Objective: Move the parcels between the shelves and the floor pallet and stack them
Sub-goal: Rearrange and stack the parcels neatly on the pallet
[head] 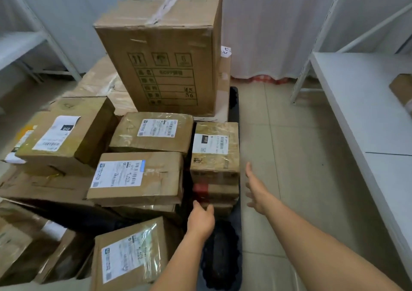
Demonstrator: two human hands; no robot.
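Observation:
Brown cardboard parcels with white labels are piled on a dark floor pallet [223, 259]. At the pallet's right edge stands a small stack: a labelled parcel [215, 150] on top, a red-taped parcel [219, 191] under it. My left hand [200, 220] reaches toward the near lower side of this stack, fingers spread, holding nothing. To the stack's right my right hand [256, 191] hovers over the floor with its fingers straight. A tall carton [162, 52] stands at the back of the pallet.
A white shelf [365, 116] runs along the right, with one brown parcel [402, 90] on it. Another white shelf rack [26, 43] stands at the far left. Tiled floor [289, 157] lies between pallet and right shelf. White curtains hang behind.

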